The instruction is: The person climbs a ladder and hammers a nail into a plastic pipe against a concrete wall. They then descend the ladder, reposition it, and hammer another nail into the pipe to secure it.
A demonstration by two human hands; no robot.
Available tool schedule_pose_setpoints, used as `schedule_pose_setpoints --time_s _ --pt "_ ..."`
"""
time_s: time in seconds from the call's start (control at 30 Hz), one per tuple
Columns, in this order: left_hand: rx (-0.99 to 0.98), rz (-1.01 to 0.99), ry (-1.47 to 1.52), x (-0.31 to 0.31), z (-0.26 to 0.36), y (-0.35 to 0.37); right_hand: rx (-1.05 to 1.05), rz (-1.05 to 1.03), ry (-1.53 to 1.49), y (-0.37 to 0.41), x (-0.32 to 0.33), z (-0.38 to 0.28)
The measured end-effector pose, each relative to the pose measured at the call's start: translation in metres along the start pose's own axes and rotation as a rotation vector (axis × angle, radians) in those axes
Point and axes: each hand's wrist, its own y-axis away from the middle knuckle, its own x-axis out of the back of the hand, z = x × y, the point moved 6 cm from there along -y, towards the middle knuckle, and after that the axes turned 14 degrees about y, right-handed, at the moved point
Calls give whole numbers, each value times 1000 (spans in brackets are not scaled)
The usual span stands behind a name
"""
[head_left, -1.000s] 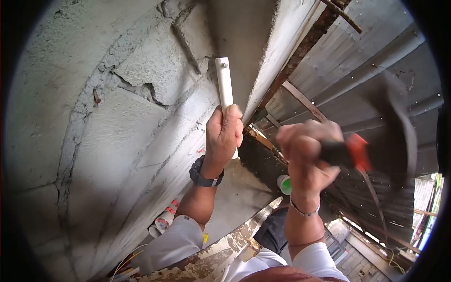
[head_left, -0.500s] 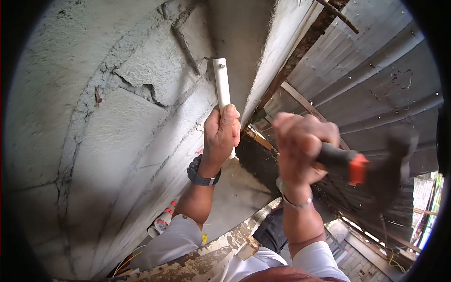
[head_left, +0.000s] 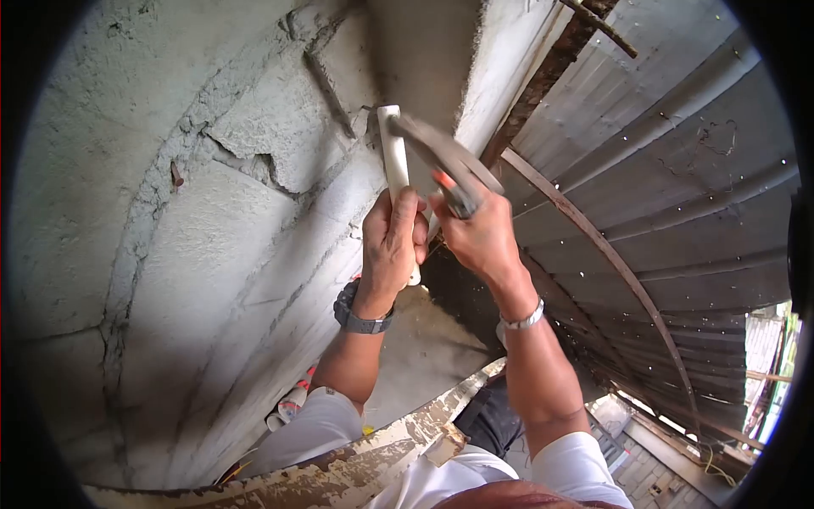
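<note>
My left hand (head_left: 392,242) is wrapped round a white bar (head_left: 397,165), its thumb lying along the front. The bar stands nearly upright in front of the grey wall, with a small hole near its lower end. In my right hand (head_left: 481,233) is a claw hammer (head_left: 441,153), blurred by motion, gripped by its handle. The hammer's striking end is right at the bar's top, over the spot where a nail head or stud sits, now mostly hidden.
A cracked concrete wall (head_left: 229,246) fills the left, with a rusty bolt (head_left: 176,174) sticking out. Corrugated metal sheeting (head_left: 678,187) covers the right side. A worn wooden plank (head_left: 339,475) crosses in front of my body.
My right hand has swung the hammer from the right over to the top of the bar. My left hand keeps its hold on the bar, almost in place.
</note>
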Motion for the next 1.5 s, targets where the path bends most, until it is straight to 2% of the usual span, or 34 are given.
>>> schedule_pose_setpoints --time_s 0.07,0.1,0.13,0.2,0.27,0.3,0.33,0.37,0.4,0.47,0.53,0.57,0.6,0.67,0.7,0.73,0.8,0.87,0.9,0.97,1.13,1.2,1.23,1.27,1.37,1.43,1.5 --pt "12 5 13 -1 0 -7 -168 -147 67 9 18 2" --pt "-8 7 20 -1 1 -8 -189 -72 -97 19 28 -2" --pt "-7 5 25 0 -3 -3 153 162 -9 22 53 -28" --pt "-60 -27 32 -2 -2 -5 197 282 -473 36 73 -38" --pt "-17 -12 96 -3 -2 -3 473 337 -866 31 84 -57" --pt "-28 -37 74 0 -4 -4 532 385 -919 30 76 -53" --pt "-26 -37 76 0 -2 -2 350 366 -416 25 63 -41" --pt "-9 -7 47 0 -2 0 363 405 121 21 37 -23" --pt "3 12 12 -1 -1 0 -3 36 -10 -4 7 -3" --pt "-21 -17 8 -3 2 -8 -158 -44 13 6 21 0" --pt "-20 0 25 2 -5 2 28 109 -38 22 52 -27" --pt "-42 -19 34 -1 -4 -4 198 204 76 31 62 -34" --pt "-49 -17 37 -2 -4 -6 178 211 -328 37 68 -39" --pt "-23 -39 84 -2 -4 -4 484 293 -751 31 81 -61" --pt "-17 -46 93 -1 -4 -5 468 385 -895 33 74 -57" --pt "-14 -49 93 -1 -5 -3 269 406 -218 33 67 -51" --pt "43 0 16 2 -8 -2 20 51 108 -2 7 6" --pt "38 -35 75 1 -8 -10 -256 -75 175 8 16 30" --pt "29 -32 95 2 -9 -11 -312 -123 200 16 28 36" --pt "40 -30 99 4 -16 -7 -206 -29 211 46 48 56" --pt "-114 -115 70 23 -55 -32 -579 -41 176 186 84 129" --pt "-378 -67 -601 45 -80 -48 -776 39 36 257 91 153" --pt "-339 -44 -632 45 -86 -48 -843 46 55 284 95 152" --pt "-434 -41 -744 55 -102 -47 -964 63 -13 312 94 156" --pt "-496 -162 -809 67 -120 -17 -1050 173 -202 349 90 144" --pt "-35 -143 -587 75 -130 -5 -917 125 40 339 90 140" --pt "39 -175 -505 59 -106 10 -595 172 232 317 94 123"
